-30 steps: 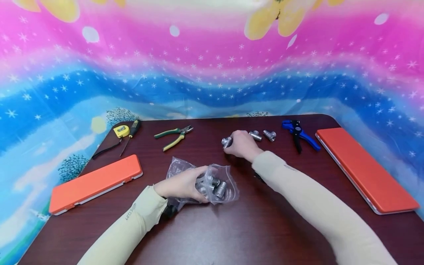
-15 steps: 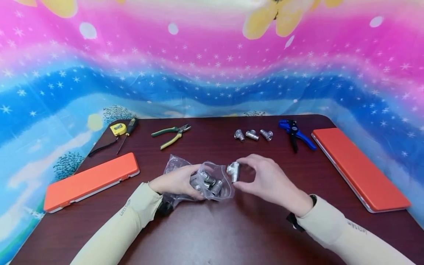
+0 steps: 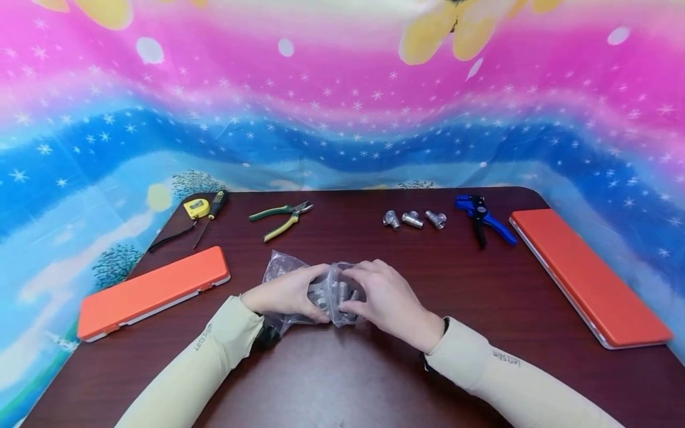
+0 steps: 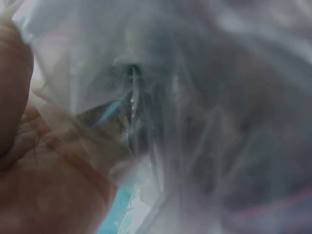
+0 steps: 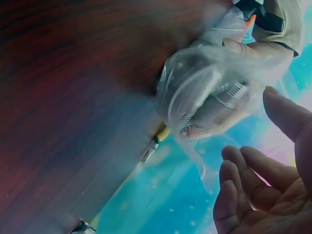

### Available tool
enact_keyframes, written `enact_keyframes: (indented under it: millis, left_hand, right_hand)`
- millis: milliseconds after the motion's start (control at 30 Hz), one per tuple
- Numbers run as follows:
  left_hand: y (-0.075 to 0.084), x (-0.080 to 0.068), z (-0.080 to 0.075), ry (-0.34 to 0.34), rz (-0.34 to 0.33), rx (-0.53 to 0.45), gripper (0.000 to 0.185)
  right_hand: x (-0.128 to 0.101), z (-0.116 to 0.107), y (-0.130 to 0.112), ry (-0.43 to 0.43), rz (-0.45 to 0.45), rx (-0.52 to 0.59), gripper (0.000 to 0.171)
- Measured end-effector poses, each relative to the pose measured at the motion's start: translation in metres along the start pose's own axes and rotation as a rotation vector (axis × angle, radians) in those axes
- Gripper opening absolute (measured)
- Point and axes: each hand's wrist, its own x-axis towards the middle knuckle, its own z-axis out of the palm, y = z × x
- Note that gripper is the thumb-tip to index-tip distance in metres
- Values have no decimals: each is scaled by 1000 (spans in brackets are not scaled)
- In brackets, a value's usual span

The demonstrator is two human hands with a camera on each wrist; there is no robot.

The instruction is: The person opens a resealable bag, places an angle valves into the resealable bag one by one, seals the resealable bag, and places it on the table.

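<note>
My left hand (image 3: 280, 292) grips a clear zip bag (image 3: 285, 266) at the middle of the table, its mouth facing right. Inside lie several silvery metal tee fittings (image 3: 343, 292). At that mouth is my right hand (image 3: 393, 304), thumb and fingers spread around the opening. The right wrist view shows this right hand (image 5: 258, 192) holding nothing, with a threaded fitting (image 5: 222, 105) inside the plastic beyond it. Blurred plastic (image 4: 209, 107) fills most of the left wrist view, beside the left palm (image 4: 53, 180). Three more fittings (image 3: 412, 220) lie in a row farther back.
Combination pliers (image 3: 283, 220) lie at the back, left of the fittings. A tape measure (image 3: 197, 208) and a screwdriver (image 3: 214, 208) sit at the far left. Blue wire strippers (image 3: 484, 219) are at the back right. Orange cases (image 3: 155, 291) flank both sides.
The right hand has picked up a tee fitting from the left of the back row, carried it to the bag and let it go inside. The left hand keeps its hold on the bag.
</note>
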Motion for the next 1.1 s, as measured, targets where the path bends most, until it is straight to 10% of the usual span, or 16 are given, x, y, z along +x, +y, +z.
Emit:
enact_keyframes:
  millis: [267,633,1100]
  left_hand:
    - [1,-1,-3,-5,-27,37,90]
    - [2,-1,0,0,-14,33,83]
    - [0,-3,0,-13,-57,33,89]
  right_hand:
    - [0,-32,45,18,78,21,33]
    - [63,-44,164,-401,146,-202,57]
    - [112,-7,180,-523,268,-264,50]
